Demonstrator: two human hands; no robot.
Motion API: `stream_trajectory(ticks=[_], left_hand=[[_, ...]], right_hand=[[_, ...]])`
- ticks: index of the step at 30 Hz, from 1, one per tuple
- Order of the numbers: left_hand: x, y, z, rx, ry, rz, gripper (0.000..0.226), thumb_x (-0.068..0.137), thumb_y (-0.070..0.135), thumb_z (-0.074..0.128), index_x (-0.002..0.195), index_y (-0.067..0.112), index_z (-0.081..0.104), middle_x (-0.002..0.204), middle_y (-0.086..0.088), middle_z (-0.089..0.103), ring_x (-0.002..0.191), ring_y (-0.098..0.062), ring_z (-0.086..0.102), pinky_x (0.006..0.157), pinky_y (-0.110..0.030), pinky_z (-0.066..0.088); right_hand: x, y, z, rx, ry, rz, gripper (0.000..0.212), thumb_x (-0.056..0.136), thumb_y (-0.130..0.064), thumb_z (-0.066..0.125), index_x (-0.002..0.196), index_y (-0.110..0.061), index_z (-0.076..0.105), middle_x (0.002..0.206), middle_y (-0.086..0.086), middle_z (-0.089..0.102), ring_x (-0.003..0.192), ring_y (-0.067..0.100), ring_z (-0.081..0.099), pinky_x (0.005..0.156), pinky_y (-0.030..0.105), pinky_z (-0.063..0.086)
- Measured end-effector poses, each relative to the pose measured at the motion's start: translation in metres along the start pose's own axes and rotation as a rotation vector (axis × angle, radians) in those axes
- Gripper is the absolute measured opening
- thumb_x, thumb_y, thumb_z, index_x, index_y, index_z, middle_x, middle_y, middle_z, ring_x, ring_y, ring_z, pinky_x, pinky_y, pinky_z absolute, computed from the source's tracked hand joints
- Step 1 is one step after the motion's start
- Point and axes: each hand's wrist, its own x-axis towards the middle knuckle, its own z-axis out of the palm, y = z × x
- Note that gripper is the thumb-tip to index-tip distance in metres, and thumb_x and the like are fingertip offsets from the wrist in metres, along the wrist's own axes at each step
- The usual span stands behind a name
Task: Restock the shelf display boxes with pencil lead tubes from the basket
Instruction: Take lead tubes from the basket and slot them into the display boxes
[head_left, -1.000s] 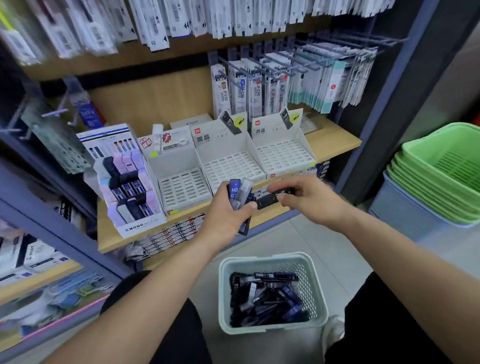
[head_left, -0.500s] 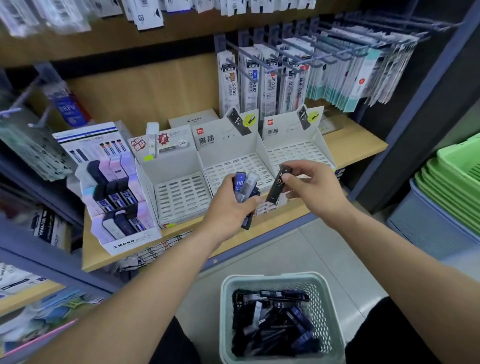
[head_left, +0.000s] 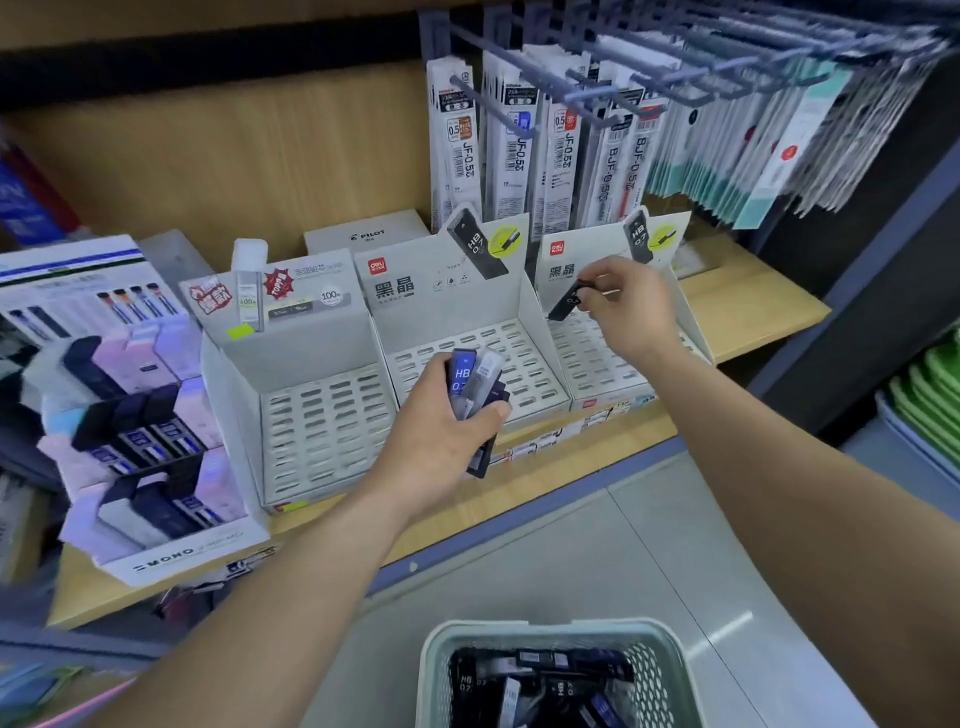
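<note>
— Since a second ago, our right grip (head_left: 623, 306) had carried one dark tube (head_left: 563, 307) away from the bundle (head_left: 472, 379) and over the right-hand box (head_left: 587, 364), pinching it.
— Our left grip (head_left: 441, 441) clutched that bundle. We judged a loose tube might slide out and miss the basket (head_left: 550, 631).
— We read "HB 0.7", "deli", "PILOT" and "MONO".
</note>
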Motion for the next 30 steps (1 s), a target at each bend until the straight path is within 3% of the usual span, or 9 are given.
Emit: stream_trajectory(ticks=[7, 10, 15, 20, 23, 26, 30], left_hand=[[0.007, -0.009, -0.007, -0.077, 0.031, -0.028, 0.031, 0.092, 0.027, 0.071, 0.117, 0.03, 0.054, 0.104, 0.011, 0.065, 0.088, 0.001, 0.063, 0.054, -0.003, 0.043], [0.008, -0.012, -0.008, -0.089, 0.031, -0.037, 0.031, 0.091, 0.029, 0.073, 0.116, 0.033, 0.054, 0.105, 0.014, 0.067, 0.092, 0.002, 0.064, 0.061, -0.005, 0.046], [0.008, -0.011, -0.009, -0.103, 0.032, -0.044, 0.032, 0.091, 0.031, 0.072, 0.117, 0.034, 0.053, 0.105, 0.016, 0.065, 0.092, 0.005, 0.063, 0.062, -0.005, 0.045], [0.008, -0.011, -0.009, -0.135, 0.031, -0.038, 0.032, 0.091, 0.027, 0.073, 0.116, 0.032, 0.054, 0.104, 0.016, 0.065, 0.082, 0.013, 0.061, 0.056, 0.0, 0.043], [0.008, -0.011, -0.008, -0.138, 0.031, -0.035, 0.032, 0.091, 0.028, 0.073, 0.116, 0.034, 0.054, 0.104, 0.017, 0.064, 0.088, 0.008, 0.061, 0.057, -0.001, 0.044], [0.009, -0.012, -0.008, -0.154, 0.029, -0.039, 0.031, 0.091, 0.028, 0.073, 0.115, 0.035, 0.054, 0.105, 0.016, 0.065, 0.093, 0.003, 0.063, 0.058, -0.003, 0.046], [0.01, -0.013, -0.009, -0.173, 0.034, -0.046, 0.031, 0.09, 0.028, 0.073, 0.114, 0.034, 0.055, 0.107, 0.013, 0.066, 0.094, -0.001, 0.064, 0.057, -0.005, 0.047]], right_hand=[[0.016, 0.013, 0.009, -0.032, -0.034, -0.049, 0.017, 0.093, -0.008, 0.066, 0.098, -0.025, 0.068, 0.089, -0.003, 0.07, 0.083, 0.02, 0.07, 0.084, 0.036, 0.057], [0.016, 0.011, 0.011, -0.069, -0.073, -0.084, 0.016, 0.092, -0.007, 0.066, 0.1, -0.02, 0.071, 0.09, 0.001, 0.073, 0.084, 0.018, 0.07, 0.086, 0.034, 0.057], [0.016, 0.007, 0.013, -0.161, -0.089, -0.143, 0.016, 0.094, -0.008, 0.065, 0.104, -0.017, 0.072, 0.087, 0.0, 0.07, 0.081, 0.014, 0.066, 0.073, 0.013, 0.045], [0.018, 0.009, 0.019, -0.243, -0.089, -0.219, 0.019, 0.095, -0.007, 0.062, 0.109, -0.012, 0.074, 0.094, 0.003, 0.07, 0.083, 0.017, 0.062, 0.082, 0.02, 0.044], [0.021, 0.013, 0.024, -0.272, -0.026, -0.31, 0.019, 0.095, -0.006, 0.061, 0.107, -0.01, 0.075, 0.105, 0.009, 0.067, 0.081, 0.021, 0.062, 0.083, 0.024, 0.045], [0.022, 0.015, 0.026, -0.266, 0.033, -0.316, 0.014, 0.093, -0.007, 0.064, 0.102, -0.01, 0.074, 0.103, 0.008, 0.069, 0.074, 0.02, 0.061, 0.079, 0.03, 0.05], [0.022, 0.02, 0.027, -0.301, -0.022, -0.312, 0.017, 0.093, -0.007, 0.064, 0.105, -0.013, 0.075, 0.104, 0.008, 0.071, 0.084, 0.024, 0.064, 0.083, 0.034, 0.052]])
